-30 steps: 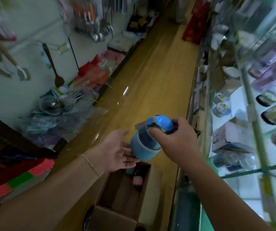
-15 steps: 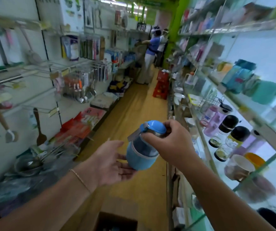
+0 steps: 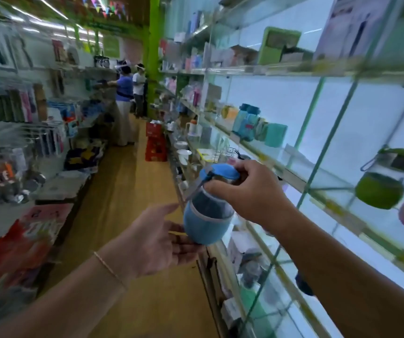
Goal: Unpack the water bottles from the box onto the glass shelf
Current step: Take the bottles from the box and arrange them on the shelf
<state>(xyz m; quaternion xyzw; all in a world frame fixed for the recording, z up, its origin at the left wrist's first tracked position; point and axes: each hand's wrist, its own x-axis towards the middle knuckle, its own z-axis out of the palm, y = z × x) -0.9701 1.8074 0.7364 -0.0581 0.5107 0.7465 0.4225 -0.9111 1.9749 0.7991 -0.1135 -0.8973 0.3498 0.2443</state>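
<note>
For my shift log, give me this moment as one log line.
right hand: grips blue water bottle by neck | left hand: open, fingers under base | glass shelf: green bottle on it

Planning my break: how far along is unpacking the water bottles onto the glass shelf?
Done: a similar green bottle already sits on the glass shelf. In hand: the right hand grips the blue bottle by its neck, and the left hand supports its base. Left: placing it; the box is out of view, so the remainder is unknown.
</note>
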